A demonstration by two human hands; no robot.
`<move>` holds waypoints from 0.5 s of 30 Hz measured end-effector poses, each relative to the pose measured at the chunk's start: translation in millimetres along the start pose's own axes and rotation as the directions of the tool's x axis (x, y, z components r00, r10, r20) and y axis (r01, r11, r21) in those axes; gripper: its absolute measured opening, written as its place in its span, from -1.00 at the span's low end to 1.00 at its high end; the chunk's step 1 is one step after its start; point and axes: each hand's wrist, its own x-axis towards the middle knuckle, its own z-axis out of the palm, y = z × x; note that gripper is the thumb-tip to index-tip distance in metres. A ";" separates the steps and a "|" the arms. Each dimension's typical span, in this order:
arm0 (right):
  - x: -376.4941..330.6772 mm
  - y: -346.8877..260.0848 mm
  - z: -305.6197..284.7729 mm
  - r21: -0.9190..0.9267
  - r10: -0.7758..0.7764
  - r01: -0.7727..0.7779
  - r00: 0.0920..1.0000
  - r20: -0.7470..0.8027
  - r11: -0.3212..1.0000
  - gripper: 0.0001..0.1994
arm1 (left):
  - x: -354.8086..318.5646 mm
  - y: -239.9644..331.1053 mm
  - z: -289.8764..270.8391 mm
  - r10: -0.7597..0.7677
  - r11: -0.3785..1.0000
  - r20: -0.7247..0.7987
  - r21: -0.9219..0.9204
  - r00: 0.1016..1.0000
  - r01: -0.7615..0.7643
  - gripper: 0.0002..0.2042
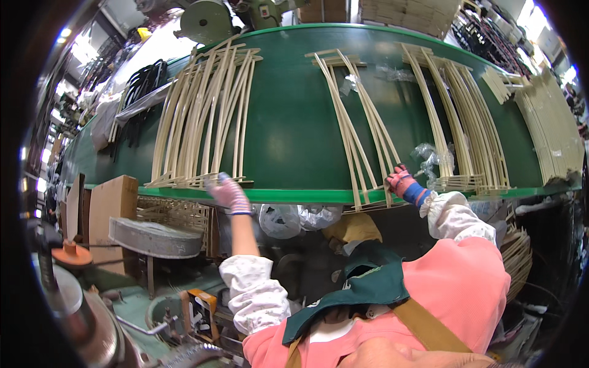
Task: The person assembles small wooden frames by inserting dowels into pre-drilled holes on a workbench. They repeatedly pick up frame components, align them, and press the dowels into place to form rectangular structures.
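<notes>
Gripping with the right hand (403, 185), fingers curled over the near end of the middle pale frames (367, 109), which lie lengthwise across the green tabletop (285, 122), their near ends at its front edge. Right hand wears a striped glove, blue at the wrist. Left hand (230, 195), also in a striped glove, is blurred, at the near right corner of the left pale frames (175, 122); can't tell whether its fingers are closed or touching anything. Left frames are a wide bunch of thin strips, some crossing. Right pale frames (475, 122) lie beyond the right hand, packed closer on their right side. Crumpled clear plastic (435, 159) sits between the right hand and that group, against its near left side. Stack of flat pale pieces (552, 126) at the far right end. Black curved strips (136, 86) in a bunch left of the left frames. Below the front edge: clear plastic bags (279, 221) between the forearms, brown cardboard box (116, 202) at left, grey round block (156, 238) in front of it. White patterned sleeves (254, 291) cover both forearms, leaving skin bare above the left glove.
</notes>
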 end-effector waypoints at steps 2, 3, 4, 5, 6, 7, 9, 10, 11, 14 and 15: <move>5.5 1.3 9.9 -0.037 -0.092 0.091 0.996 -0.016 0.995 -0.80 | -59.1 10.0 8.6 0.202 0.978 0.130 0.030 0.971 -0.208 -0.48; 6.6 -0.9 12.3 0.007 -0.103 0.104 0.991 -0.089 0.995 -0.79 | -89.4 8.7 11.4 0.321 0.946 0.234 -0.040 0.918 -0.321 -0.51; 6.4 -7.2 14.2 0.032 -0.101 0.104 0.991 -0.092 0.994 -0.79 | -129.6 1.8 12.2 0.486 0.874 0.189 -0.135 0.853 -0.467 -0.51; 3.4 -13.9 14.9 -0.009 -0.116 0.116 0.992 -0.050 0.993 -0.78 | -166.7 -8.3 12.8 0.490 0.872 0.266 -0.129 0.830 -0.473 -0.48; -0.6 -22.9 15.5 0.095 -0.080 0.089 0.992 -0.101 0.991 -0.77 | -206.0 -21.1 12.0 0.440 0.873 0.360 0.042 0.822 -0.486 -0.45; -6.1 -33.3 16.5 0.117 -0.103 0.131 0.971 -0.217 0.984 -0.76 | -245.2 -35.6 9.5 0.166 0.974 0.549 0.038 0.819 -0.223 -0.39; -15.3 -54.5 20.7 0.126 -0.197 0.234 0.948 -0.251 0.964 -0.72 | -293.0 -61.9 15.9 -0.262 0.926 0.924 0.159 0.278 0.343 -0.37; -16.1 -60.8 22.4 0.099 -0.180 0.209 0.953 -0.245 0.973 -0.71 | -319.9 -66.2 20.6 -0.290 0.645 0.933 0.027 0.212 0.763 -0.48; -17.4 -66.6 24.2 0.062 -0.212 0.236 0.941 -0.262 0.970 -0.70 | -335.9 -68.4 20.4 -0.363 0.139 0.928 -0.038 0.087 0.990 -0.58; -15.9 -68.1 19.4 0.077 -0.253 0.281 0.932 -0.260 0.957 -0.70 | -344.9 -55.5 10.7 -0.311 0.283 0.950 0.064 0.028 0.957 -0.38; -16.9 -63.0 11.5 0.075 -0.213 0.225 0.967 -0.137 0.971 -0.71 | -341.1 -45.3 4.4 -0.271 0.297 0.962 0.058 0.026 0.953 -0.33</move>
